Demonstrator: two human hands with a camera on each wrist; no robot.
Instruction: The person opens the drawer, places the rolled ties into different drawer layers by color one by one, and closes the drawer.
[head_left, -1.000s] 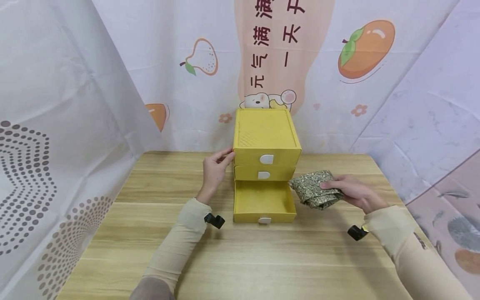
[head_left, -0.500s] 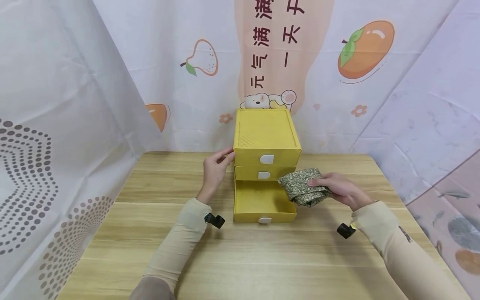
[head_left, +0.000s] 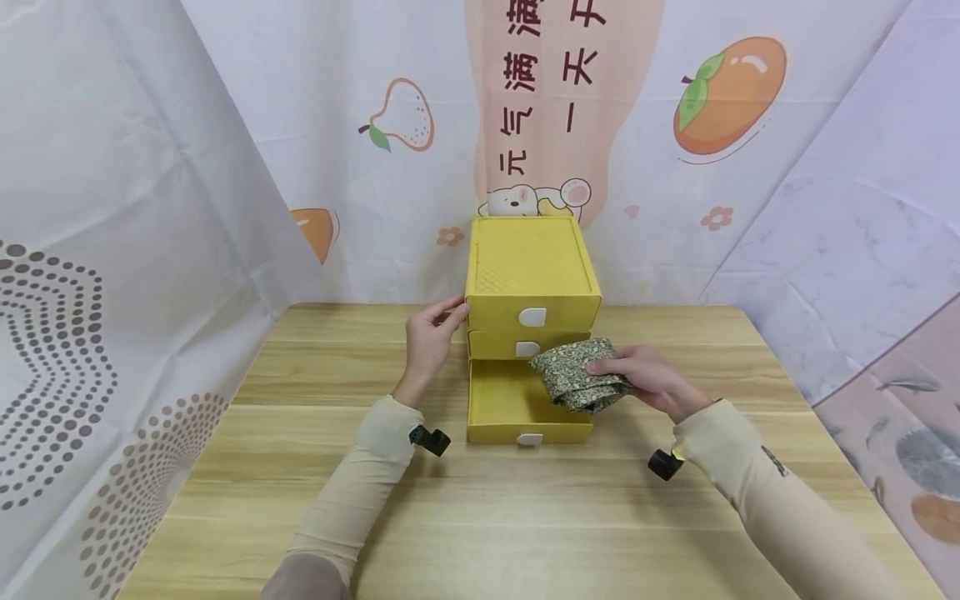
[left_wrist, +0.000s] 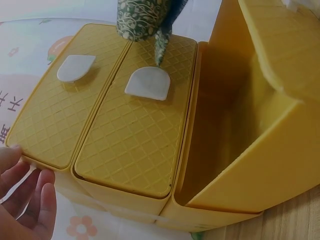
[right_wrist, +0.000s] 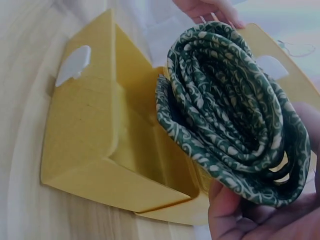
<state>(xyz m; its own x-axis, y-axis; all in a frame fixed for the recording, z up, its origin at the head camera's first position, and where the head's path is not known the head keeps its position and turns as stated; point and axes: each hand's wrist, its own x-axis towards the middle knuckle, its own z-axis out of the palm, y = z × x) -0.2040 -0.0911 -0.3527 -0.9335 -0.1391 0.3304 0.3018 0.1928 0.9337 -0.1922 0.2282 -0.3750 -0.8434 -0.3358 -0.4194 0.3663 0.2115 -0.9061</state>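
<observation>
A yellow three-drawer storage box (head_left: 534,258) stands on the table, its bottom drawer (head_left: 495,400) pulled out. My left hand (head_left: 431,342) touches the upper left side of the box; in the left wrist view its thumb and fingers (left_wrist: 42,200) rest at the top drawer's edge, loosely bent. My right hand (head_left: 652,377) grips a folded green cloth (head_left: 577,373) with a white floral pattern, thumb on top. The cloth is over the right part of the open drawer and overlaps the middle drawer's front. Its rolled layers (right_wrist: 225,110) show in the right wrist view.
The two upper drawers are closed, each with a white tab handle (head_left: 532,317). The wooden table (head_left: 510,533) ends at a printed curtain (head_left: 405,192) right behind the box. A small black wrist camera (head_left: 663,464) hangs below the right sleeve.
My right hand has carried the folded cloth leftward, from beside the box to over the open bottom drawer. My left hand has stayed at the box's side.
</observation>
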